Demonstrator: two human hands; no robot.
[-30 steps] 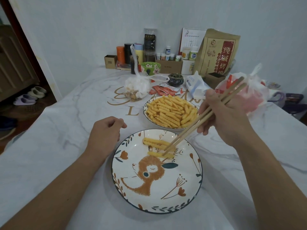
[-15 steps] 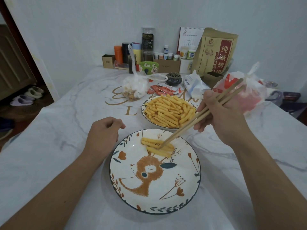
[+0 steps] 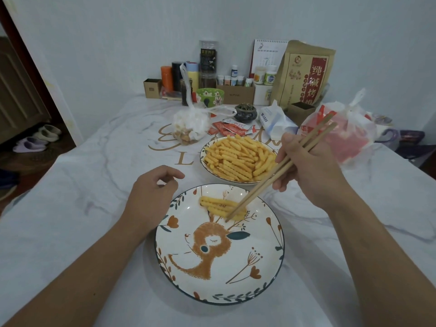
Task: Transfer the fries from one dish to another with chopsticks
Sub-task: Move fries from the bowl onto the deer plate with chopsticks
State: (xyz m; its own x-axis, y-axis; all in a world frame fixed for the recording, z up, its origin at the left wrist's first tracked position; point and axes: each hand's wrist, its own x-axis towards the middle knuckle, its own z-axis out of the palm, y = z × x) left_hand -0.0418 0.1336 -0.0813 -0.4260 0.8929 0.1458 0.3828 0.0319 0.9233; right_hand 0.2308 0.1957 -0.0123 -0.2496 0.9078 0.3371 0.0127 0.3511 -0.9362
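Marble-patterned tabletop [image 3: 70, 208] fills the view; clutter along the far wall is too small to read. Both forearms are cut off by the bottom edge. Since half a second ago, the chopsticks [image 3: 280, 169] tips have dipped lower onto the few fries [image 3: 218, 205] in the deer plate [image 3: 266, 274]. The right hand [image 3: 309, 166] grips them; the left hand [image 3: 151, 197] rests loosely curled beside that plate. Beyond both hands, the far dish [image 3: 203, 159] is heaped with fries.

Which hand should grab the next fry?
The right hand: it already holds the chopsticks, next to the full dish. The left hand rests by the plate, holding nothing.
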